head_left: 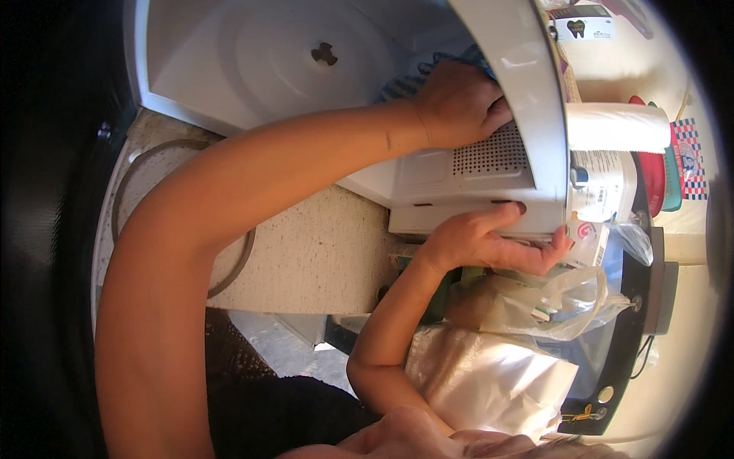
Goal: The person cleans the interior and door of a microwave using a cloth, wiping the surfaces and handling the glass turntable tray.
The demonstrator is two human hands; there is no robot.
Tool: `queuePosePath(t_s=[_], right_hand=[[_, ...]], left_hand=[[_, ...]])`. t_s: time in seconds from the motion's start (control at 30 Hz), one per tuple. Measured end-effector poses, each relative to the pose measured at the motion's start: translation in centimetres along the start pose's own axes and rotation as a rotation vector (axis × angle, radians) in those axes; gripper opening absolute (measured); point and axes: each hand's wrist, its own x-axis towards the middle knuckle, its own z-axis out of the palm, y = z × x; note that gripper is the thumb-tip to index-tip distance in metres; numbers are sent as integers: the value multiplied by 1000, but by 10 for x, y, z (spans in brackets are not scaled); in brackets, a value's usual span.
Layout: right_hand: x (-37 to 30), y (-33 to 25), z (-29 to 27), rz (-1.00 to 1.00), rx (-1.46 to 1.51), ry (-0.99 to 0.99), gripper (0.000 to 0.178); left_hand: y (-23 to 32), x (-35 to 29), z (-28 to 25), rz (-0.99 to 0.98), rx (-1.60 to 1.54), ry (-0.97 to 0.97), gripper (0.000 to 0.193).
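Inside an open white microwave (252, 99), my left hand (462, 107) is closed on a blue-and-dark striped cloth (405, 86). The cloth lies against the inner wall beside a perforated panel (489, 153); my fingertips are partly hidden by the frame. A small three-lobed coupler (325, 53) sticks up from the cavity floor. My right hand (497, 241) grips the microwave's near lower edge, thumb on the white frame and fingers along the outside.
A turntable ring (248, 260) lies on the speckled countertop (321, 252) under my left arm. Right of the microwave are a white roll (619, 128), red and teal containers (673, 168), a clear plastic bag (535, 302) and a large white bag (489, 375).
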Motion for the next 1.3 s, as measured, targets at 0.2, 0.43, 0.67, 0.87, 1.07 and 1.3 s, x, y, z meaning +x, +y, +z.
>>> queuePosePath(t_s=[0.2,0.43,0.67,0.87,1.07,1.3], right_hand=[[7,-4,-2,-35,-104,28,50],[7,-3,-7,26,-46,25,46],[17,-16,-8,56,-43,39,45],[7,-2,-9,155,98,7,45],[8,-4,-11,153,51,-26,44],[0,5,-11,184,33,-97,44]], left_hand=[[34,-13,-23,26,-88,-103,24],[66,-21,-41,-295,-151,-297,21],[32,20,-39,-935,-842,-149,33],[87,29,-57,-1265,-1224,263,34],[121,33,-94,-1208,-1292,223,33],[120,48,-79,-1195,-1370,237,37]])
